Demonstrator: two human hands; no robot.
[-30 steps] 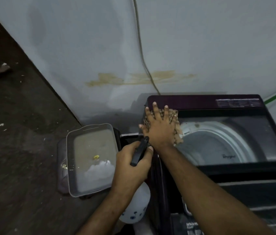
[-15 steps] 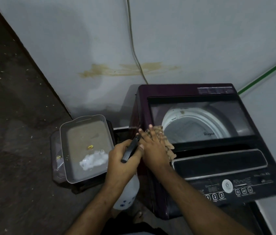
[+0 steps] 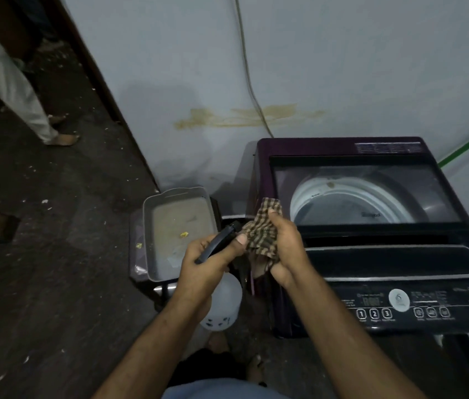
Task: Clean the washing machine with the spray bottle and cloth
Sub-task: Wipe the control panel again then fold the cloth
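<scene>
A dark purple top-load washing machine [image 3: 314, 148] stands against the wall, its glass lid closed over a white drum. My left hand [image 3: 207, 263] grips the black trigger head of a white spray bottle [image 3: 223, 303], whose body hangs below my fist. My right hand [image 3: 285, 246] holds a bunched brown checked cloth [image 3: 260, 234] in the air, just left of the machine's front left corner. My left thumb touches the cloth. The cloth is off the machine's surface.
A grey rectangular tray [image 3: 178, 197] with dirty water sits on a low stand left of the machine. A cable [image 3: 246, 67] runs down the wall. Another person's leg and bare foot [image 3: 63, 138] are on the dark floor at upper left. My own feet show below.
My right hand slid the cloth from the machine's back left toward the front, then lifted it off and bunched it beside the spray bottle. The view pulled back.
</scene>
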